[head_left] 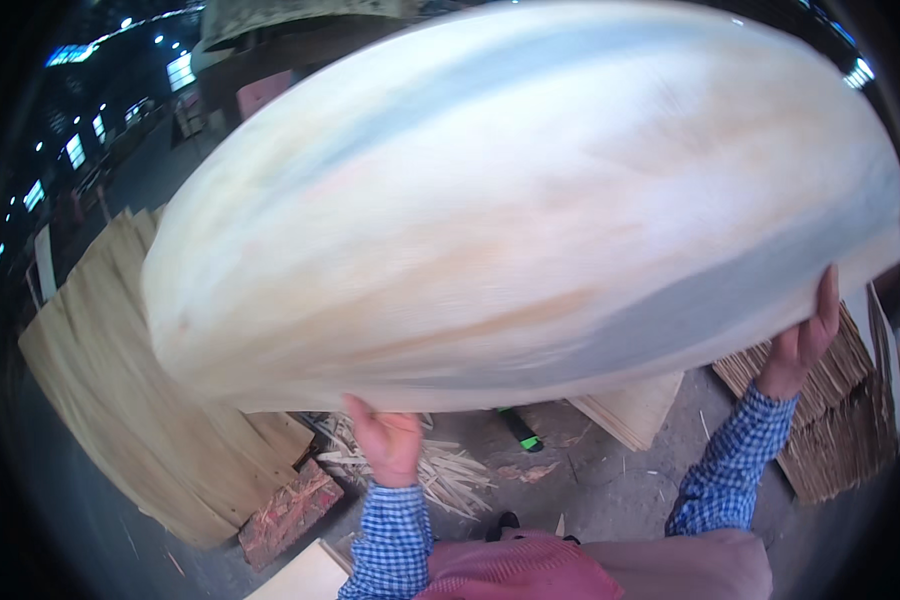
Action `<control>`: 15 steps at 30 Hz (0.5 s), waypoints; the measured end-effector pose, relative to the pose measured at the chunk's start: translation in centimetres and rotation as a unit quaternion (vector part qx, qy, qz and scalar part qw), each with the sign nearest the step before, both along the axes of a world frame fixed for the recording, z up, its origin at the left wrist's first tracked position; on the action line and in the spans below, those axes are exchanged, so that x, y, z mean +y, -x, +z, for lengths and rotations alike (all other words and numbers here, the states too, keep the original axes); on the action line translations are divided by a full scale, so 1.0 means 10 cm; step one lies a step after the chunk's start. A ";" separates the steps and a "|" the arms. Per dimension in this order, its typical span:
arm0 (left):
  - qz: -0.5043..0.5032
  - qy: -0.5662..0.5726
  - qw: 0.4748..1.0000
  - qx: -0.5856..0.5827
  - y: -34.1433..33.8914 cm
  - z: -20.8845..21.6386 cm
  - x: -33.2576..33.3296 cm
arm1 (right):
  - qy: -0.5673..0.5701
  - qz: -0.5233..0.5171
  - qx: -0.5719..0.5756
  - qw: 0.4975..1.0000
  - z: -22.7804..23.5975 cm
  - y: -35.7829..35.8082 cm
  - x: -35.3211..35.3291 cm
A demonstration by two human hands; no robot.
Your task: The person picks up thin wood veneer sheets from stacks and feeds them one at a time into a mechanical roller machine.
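Observation:
A large, thin sheet of pale wood veneer point(490, 220) with grey and tan streaks fills the upper middle of the head view, raised in front of me. My left hand point(388, 440) grips its near edge left of the middle, the fingers hidden beneath the sheet. Farther right, my right hand point(808, 340) holds the same edge, with a finger lying over the top face. The veneer looks smeared by motion. Both arms wear blue checked sleeves.
Stacked veneer sheets point(120, 400) stand at the left, beside a rough reddish wood block point(290, 512). Wood strips point(450, 475) litter the floor near a black and green object point(520, 432). More veneer stacks point(840, 440) lie at the right. A pale sheet point(635, 405) shows below the raised one.

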State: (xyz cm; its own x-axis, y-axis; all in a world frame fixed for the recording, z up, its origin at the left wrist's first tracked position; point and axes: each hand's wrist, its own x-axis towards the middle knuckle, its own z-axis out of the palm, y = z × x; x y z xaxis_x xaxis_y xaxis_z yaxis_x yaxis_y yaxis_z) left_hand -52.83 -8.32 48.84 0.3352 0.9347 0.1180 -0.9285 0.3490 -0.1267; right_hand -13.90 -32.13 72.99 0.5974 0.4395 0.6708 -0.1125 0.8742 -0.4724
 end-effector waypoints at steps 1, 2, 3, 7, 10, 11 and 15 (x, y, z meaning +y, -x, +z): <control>-0.044 0.005 0.999 0.014 -0.28 0.00 -0.14 | 0.036 -0.120 0.082 0.989 -0.19 -0.25 -0.25; -0.091 0.024 0.995 0.026 -0.57 -0.02 -0.27 | 0.161 -0.317 -0.053 0.933 -0.49 -0.49 -0.54; -0.137 0.044 0.989 0.039 -0.85 -0.06 -0.41 | 0.277 -0.488 -0.183 0.807 -0.85 -0.74 -0.83; -0.214 0.105 0.952 0.193 -1.63 -0.55 -0.63 | 0.198 -0.234 0.204 0.930 -2.21 -1.39 -1.65; -0.264 0.103 0.896 0.343 -2.09 -0.95 -0.59 | 0.225 -0.241 0.373 0.867 -3.22 -1.43 -2.14; -0.274 0.111 0.870 0.394 -2.18 -1.20 -0.55 | 0.191 -0.203 0.471 0.837 -3.52 -1.40 -2.25; -0.289 0.117 0.831 0.461 -2.28 -1.49 -0.54 | 0.229 -0.230 0.530 0.783 -4.59 -1.09 -2.72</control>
